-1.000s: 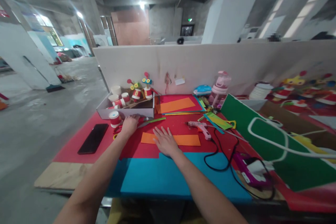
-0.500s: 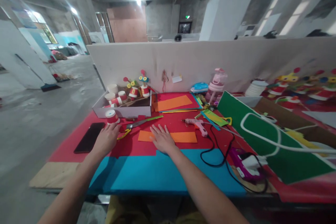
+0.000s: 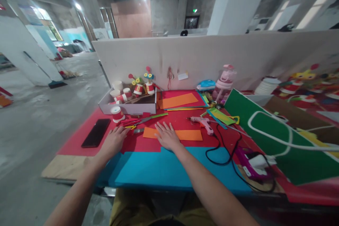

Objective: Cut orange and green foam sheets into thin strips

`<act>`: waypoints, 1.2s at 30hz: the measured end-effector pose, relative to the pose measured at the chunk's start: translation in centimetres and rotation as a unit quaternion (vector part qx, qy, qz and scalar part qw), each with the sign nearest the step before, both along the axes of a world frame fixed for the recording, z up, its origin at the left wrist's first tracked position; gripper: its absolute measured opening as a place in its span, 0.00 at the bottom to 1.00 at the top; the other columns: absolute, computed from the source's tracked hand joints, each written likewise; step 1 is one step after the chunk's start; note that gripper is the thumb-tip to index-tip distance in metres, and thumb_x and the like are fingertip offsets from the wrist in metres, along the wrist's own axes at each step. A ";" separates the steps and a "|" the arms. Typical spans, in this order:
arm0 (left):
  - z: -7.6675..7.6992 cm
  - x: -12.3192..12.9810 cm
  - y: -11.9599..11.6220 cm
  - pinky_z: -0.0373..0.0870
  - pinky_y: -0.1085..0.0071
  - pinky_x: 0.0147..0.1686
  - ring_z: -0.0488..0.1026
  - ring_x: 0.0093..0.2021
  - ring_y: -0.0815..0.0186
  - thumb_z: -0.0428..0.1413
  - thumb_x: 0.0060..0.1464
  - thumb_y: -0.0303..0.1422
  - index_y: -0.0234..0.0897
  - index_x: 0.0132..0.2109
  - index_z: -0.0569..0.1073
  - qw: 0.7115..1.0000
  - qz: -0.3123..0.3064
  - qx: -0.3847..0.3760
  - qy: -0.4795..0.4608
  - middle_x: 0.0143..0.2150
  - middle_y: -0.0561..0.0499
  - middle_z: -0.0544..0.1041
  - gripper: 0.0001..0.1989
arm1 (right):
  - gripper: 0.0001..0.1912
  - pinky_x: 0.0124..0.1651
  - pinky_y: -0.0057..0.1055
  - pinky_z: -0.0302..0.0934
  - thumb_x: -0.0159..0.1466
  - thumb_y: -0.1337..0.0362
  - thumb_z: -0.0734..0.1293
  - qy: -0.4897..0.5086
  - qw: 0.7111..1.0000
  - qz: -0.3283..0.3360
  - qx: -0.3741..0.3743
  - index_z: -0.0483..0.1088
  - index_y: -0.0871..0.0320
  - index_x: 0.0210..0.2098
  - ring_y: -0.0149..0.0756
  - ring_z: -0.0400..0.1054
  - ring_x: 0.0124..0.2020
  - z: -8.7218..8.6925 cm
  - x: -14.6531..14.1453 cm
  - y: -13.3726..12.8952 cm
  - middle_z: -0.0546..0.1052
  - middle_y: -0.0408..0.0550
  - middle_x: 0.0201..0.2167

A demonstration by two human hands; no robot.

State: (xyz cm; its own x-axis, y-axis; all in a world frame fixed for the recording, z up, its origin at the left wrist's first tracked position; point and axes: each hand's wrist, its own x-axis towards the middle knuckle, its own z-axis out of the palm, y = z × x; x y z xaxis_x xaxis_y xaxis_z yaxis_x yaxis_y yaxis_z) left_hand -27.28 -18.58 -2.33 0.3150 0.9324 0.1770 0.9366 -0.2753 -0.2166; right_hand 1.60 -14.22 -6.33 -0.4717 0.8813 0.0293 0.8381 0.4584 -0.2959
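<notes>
An orange paper strip (image 3: 189,135) lies on the red sheet. My right hand (image 3: 167,136) rests flat on its left part, fingers spread. My left hand (image 3: 116,141) is at the left, its fingers closed round a small red tool with a flat metallic end (image 3: 138,131), which points at the strip's left end; most of the tool is hidden. Just beyond those fingertips are yellow-handled scissors (image 3: 131,127). A red and white paper cup (image 3: 117,114) stands behind my left hand. The black phone (image 3: 96,133) lies to its left.
A white box (image 3: 129,108) with cups and figures stands at the back left. Orange sheets (image 3: 180,101) lie behind the strip. To the right are a pink glue gun (image 3: 202,124) with a black cord, a purple power block (image 3: 253,166) and a green board (image 3: 280,141).
My left hand has moved from beside the cup towards the strip, and the red tool now shows at its fingertips. The yellow scissor handles have shifted away from me. My right hand stays on the strip.
</notes>
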 end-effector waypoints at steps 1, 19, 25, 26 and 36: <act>-0.1 0.0 0.1 0.70 0.58 0.47 0.71 0.54 0.52 0.45 0.61 0.23 0.38 0.63 0.68 1.000 -0.010 -0.005 -0.006 0.57 0.38 0.72 0.25 | 0.35 0.72 0.52 0.25 0.72 0.46 0.45 0.000 1.000 0.000 0.000 0.43 0.54 0.73 0.47 0.35 0.74 0.0 0.0 0.0 0.46 0.42 0.73; -1.1 -0.4 -0.1 0.69 0.56 0.53 0.69 0.55 0.53 0.46 0.52 0.17 0.39 0.63 0.68 0.992 -0.071 -0.080 -0.067 0.56 0.39 0.72 0.33 | 0.27 0.69 0.64 0.32 0.72 0.62 0.54 -0.001 0.999 0.051 0.016 0.54 0.33 0.68 0.54 0.35 0.73 0.8 0.5 -0.2 0.44 0.33 0.74; -1.1 -0.4 -0.1 0.68 0.57 0.56 0.69 0.57 0.55 0.46 0.56 0.19 0.37 0.62 0.69 0.989 -0.091 -0.077 -0.092 0.58 0.39 0.72 0.28 | 0.25 0.69 0.64 0.30 0.73 0.55 0.49 -0.006 0.999 0.050 0.003 0.54 0.34 0.68 0.53 0.40 0.73 1.1 0.4 -0.3 0.52 0.35 0.72; -1.0 -0.3 0.0 0.68 0.57 0.57 0.69 0.57 0.55 0.47 0.58 0.21 0.37 0.61 0.70 0.988 -0.091 -0.077 -0.095 0.57 0.39 0.73 0.26 | 0.25 0.69 0.63 0.30 0.73 0.55 0.49 -0.007 0.999 0.050 0.002 0.53 0.34 0.68 0.53 0.39 0.73 1.1 0.4 -0.3 0.51 0.34 0.72; -1.7 0.2 1.0 0.64 0.55 0.59 0.69 0.57 0.56 0.46 0.65 0.28 0.39 0.60 0.72 0.987 -0.110 -0.056 -0.104 0.56 0.39 0.74 0.21 | 0.25 0.71 0.59 0.30 0.74 0.53 0.48 -0.008 0.999 0.050 0.001 0.54 0.35 0.68 0.50 0.38 0.73 1.1 0.5 -0.1 0.51 0.36 0.72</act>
